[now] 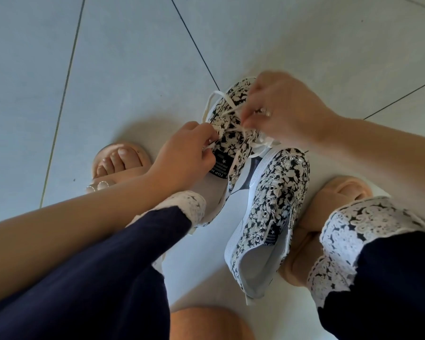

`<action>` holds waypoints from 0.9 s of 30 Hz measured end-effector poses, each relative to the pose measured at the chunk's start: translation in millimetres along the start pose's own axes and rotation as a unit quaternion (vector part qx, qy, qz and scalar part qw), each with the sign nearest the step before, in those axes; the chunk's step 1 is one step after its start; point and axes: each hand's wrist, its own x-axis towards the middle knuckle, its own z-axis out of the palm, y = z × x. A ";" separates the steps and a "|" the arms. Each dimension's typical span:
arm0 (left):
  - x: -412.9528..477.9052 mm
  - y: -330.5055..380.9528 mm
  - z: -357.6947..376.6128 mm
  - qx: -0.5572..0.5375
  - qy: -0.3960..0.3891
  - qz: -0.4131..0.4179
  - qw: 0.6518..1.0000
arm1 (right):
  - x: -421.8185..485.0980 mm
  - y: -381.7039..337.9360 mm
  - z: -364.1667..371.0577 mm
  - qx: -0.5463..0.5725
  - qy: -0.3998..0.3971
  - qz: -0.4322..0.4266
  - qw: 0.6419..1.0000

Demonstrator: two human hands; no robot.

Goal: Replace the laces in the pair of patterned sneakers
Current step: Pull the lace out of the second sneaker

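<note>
Between the person's sandalled feet, on the grey tiled floor [133, 69], two black-and-white floral sneakers lie side by side, toes pointing away. The left-hand sneaker [233, 143] carries a white lace [217, 94] that crosses its front and loops loosely out past the toe. The left hand [184, 153] has its grip closed on a strand of that lace at the near side of the tongue, fingers curled and pinching it. The right hand [287, 111], wearing a ring [268, 112], reaches in from the other side, and its grip pinches another strand of the lace over the middle of the shoe. This hand is blurred, so the eyelet the strand passes through cannot be made out. A black label [220, 170] with white print sits on the tongue just below the left hand's knuckles.

The second sneaker [275, 192] lies just beside the first, tilted onto its side, its metal eyelets [264, 213] bare. It leans against the right sandal [329, 200]. The left sandal [133, 145] stands apart from the shoes. Navy trousers [96, 278] with a white embroidered hem [349, 227] cover both legs.
</note>
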 end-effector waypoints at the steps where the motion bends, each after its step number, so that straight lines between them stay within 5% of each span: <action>1: 0.1 -0.6 -0.2 -0.003 0.002 -0.001 1.000 | 4.9 0.5 -9.6 0.085 0.052 0.053 0.994; 4: 0.4 -0.6 -0.5 -0.005 0.000 0.001 1.000 | 21.9 17.7 -44.9 0.250 0.206 0.182 0.929; 6: 0.7 0.0 -0.6 -0.002 -0.006 0.002 1.000 | 21.4 28.8 -51.3 0.130 0.134 0.207 0.960; 10: 0.0 0.1 -0.4 -0.002 -0.009 -0.002 1.000 | -3.1 31.3 -10.7 -0.043 -0.059 0.102 0.992; 14: 0.3 1.8 1.0 0.003 -0.009 0.001 1.000 | -5.1 13.6 5.2 -0.023 -0.042 -0.008 0.999; 24: -0.4 4.6 1.5 0.006 -0.008 -0.002 1.000 | 9.7 -7.5 21.0 -0.175 -0.025 -0.058 0.983; 27: -1.2 3.1 0.7 -0.009 -0.003 -0.002 1.000 | 12.4 -10.6 1.3 0.056 0.051 0.048 0.996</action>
